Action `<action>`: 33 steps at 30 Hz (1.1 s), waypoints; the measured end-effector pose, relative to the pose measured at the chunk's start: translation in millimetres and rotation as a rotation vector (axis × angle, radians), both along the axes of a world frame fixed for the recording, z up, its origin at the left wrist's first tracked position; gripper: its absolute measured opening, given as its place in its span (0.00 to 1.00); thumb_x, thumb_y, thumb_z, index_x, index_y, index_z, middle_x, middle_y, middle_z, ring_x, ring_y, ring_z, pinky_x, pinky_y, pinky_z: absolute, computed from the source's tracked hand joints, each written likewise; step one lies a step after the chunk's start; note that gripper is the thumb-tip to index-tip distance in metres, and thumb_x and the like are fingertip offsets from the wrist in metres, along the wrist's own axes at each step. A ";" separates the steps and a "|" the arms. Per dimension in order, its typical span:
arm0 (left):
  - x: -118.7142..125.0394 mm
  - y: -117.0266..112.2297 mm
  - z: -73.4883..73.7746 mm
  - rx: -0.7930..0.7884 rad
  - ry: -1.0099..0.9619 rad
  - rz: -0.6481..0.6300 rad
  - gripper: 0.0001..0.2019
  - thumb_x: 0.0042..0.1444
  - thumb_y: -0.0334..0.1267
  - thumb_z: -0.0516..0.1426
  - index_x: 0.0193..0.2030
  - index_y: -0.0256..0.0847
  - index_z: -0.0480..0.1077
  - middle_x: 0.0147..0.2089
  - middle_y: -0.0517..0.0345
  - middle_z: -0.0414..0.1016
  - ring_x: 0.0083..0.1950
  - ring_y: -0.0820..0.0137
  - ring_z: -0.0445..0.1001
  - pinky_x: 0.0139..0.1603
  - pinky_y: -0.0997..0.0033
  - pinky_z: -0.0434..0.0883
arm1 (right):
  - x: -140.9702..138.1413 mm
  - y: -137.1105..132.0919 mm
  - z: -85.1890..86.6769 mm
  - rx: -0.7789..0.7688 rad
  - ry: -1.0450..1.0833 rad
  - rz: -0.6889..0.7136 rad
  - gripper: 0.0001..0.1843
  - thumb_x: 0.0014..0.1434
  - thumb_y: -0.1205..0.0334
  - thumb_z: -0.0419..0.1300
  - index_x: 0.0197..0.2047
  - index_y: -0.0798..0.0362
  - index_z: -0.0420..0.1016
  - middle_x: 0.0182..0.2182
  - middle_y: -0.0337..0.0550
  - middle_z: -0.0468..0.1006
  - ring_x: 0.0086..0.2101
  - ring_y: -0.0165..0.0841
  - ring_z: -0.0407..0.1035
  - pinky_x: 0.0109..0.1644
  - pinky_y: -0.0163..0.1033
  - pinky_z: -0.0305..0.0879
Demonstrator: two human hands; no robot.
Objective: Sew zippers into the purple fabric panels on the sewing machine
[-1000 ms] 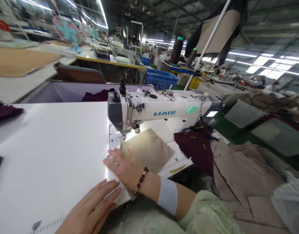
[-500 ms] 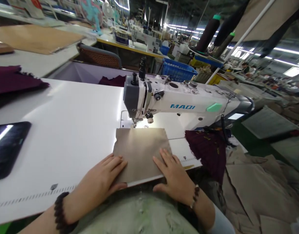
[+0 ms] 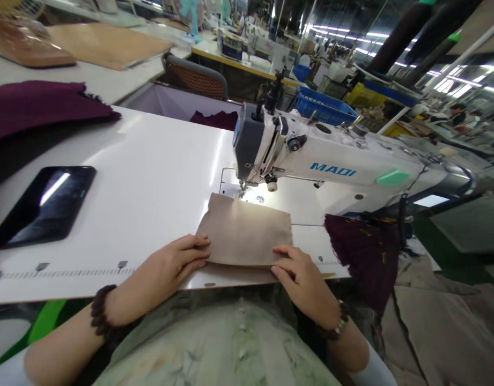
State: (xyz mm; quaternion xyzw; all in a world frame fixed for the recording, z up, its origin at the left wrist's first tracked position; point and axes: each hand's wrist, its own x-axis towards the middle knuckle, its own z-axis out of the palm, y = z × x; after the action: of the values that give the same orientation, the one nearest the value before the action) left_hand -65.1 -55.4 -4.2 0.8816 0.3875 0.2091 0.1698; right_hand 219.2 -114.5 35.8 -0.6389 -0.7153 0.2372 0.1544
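A beige fabric piece [image 3: 244, 230] lies in front of the sewing machine [image 3: 339, 161], its far edge by the presser foot under the needle. Its near edge is bent and slightly raised off the white table. My left hand [image 3: 172, 265] holds the near left corner, fingertips on top and thumb out of sight. My right hand [image 3: 301, 276] pinches the near right corner between thumb and fingers. The fabric's underside is mostly hidden.
A black phone [image 3: 45, 206] lies at the left. Dark purple fabric [image 3: 41, 107] sits behind it, and a purple piece with yellow marks [image 3: 365, 249] hangs at the right. Beige cloth [image 3: 443, 321] is piled lower right. A blue basket [image 3: 325, 107] stands behind the machine.
My hands have gone from lying spread on the fabric to gripping its near corners, and the near edge is now bent up. The camera view has turned left.
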 end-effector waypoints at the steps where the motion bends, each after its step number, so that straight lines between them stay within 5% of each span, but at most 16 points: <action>1: -3.2 1.7 -2.9 0.019 -0.025 0.023 0.20 0.64 0.48 0.45 0.38 0.42 0.75 0.49 0.53 0.73 0.52 0.65 0.71 0.54 0.66 0.70 | -1.1 1.5 -1.4 -0.004 -0.006 -0.011 0.11 0.59 0.66 0.55 0.29 0.52 0.77 0.47 0.43 0.72 0.47 0.36 0.65 0.54 0.45 0.58; 4: -11.6 4.6 -7.5 0.061 -0.079 0.087 0.20 0.62 0.50 0.48 0.29 0.40 0.73 0.45 0.50 0.74 0.49 0.63 0.72 0.50 0.63 0.72 | -1.8 6.1 -8.7 0.032 -0.053 -0.064 0.11 0.58 0.66 0.56 0.26 0.54 0.74 0.43 0.45 0.71 0.44 0.37 0.65 0.51 0.46 0.59; 10: -7.9 4.4 0.2 0.003 -0.037 0.170 0.19 0.63 0.45 0.48 0.28 0.39 0.73 0.47 0.49 0.71 0.47 0.63 0.71 0.46 0.62 0.71 | 1.3 13.6 -20.3 0.102 -0.125 -0.054 0.14 0.58 0.62 0.56 0.21 0.55 0.70 0.38 0.45 0.70 0.39 0.36 0.64 0.46 0.45 0.59; 16: 3.4 6.8 2.3 0.130 0.059 0.152 0.16 0.61 0.38 0.49 0.23 0.37 0.68 0.41 0.51 0.71 0.42 0.65 0.70 0.47 0.60 0.69 | -2.6 16.8 -18.2 0.155 -0.213 -0.026 0.13 0.56 0.64 0.57 0.21 0.55 0.67 0.36 0.44 0.69 0.37 0.35 0.63 0.43 0.43 0.59; 21: 1.4 -1.4 2.8 0.303 0.153 0.023 0.13 0.63 0.31 0.45 0.39 0.40 0.71 0.50 0.51 0.70 0.52 0.64 0.67 0.61 0.51 0.56 | -12.2 11.9 -10.1 0.197 -0.437 0.003 0.01 0.54 0.68 0.59 0.32 0.54 0.72 0.32 0.43 0.69 0.35 0.37 0.65 0.42 0.45 0.61; 24: 2.3 9.3 4.2 0.344 0.222 -0.126 0.13 0.62 0.34 0.48 0.50 0.45 0.69 0.58 0.53 0.65 0.62 0.62 0.59 0.66 0.49 0.45 | -12.1 7.1 -3.4 0.198 -0.637 0.117 0.26 0.53 0.74 0.57 0.54 0.44 0.67 0.29 0.41 0.69 0.29 0.35 0.65 0.33 0.40 0.61; 27: 18.7 42.4 8.7 0.332 0.326 -0.184 0.19 0.59 0.33 0.52 0.57 0.48 0.64 0.63 0.50 0.59 0.64 0.58 0.55 0.65 0.44 0.45 | -7.3 12.8 7.1 0.122 -0.744 0.277 0.36 0.53 0.77 0.55 0.59 0.33 0.59 0.29 0.40 0.70 0.24 0.32 0.65 0.28 0.38 0.60; 30: 48.3 80.5 13.1 0.350 0.373 -0.267 0.19 0.59 0.29 0.52 0.56 0.47 0.65 0.61 0.50 0.61 0.62 0.59 0.57 0.64 0.46 0.49 | -2.2 34.1 16.2 0.151 -0.640 0.418 0.21 0.55 0.67 0.59 0.52 0.41 0.70 0.44 0.48 0.71 0.42 0.41 0.68 0.45 0.50 0.63; 33: 73.8 101.4 12.1 0.395 0.369 -0.321 0.18 0.59 0.27 0.50 0.55 0.42 0.66 0.56 0.51 0.67 0.58 0.61 0.62 0.63 0.52 0.53 | 0.1 63.0 12.0 0.203 -0.457 0.614 0.13 0.56 0.56 0.59 0.43 0.52 0.73 0.60 0.48 0.58 0.60 0.44 0.50 0.61 0.57 0.48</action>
State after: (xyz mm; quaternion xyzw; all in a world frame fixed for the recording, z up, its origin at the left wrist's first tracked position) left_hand 8.7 46.0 8.0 0.9706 0.2195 0.0873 -0.0472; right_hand 219.4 -51.5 47.7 -0.4131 -0.9088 0.0522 -0.0247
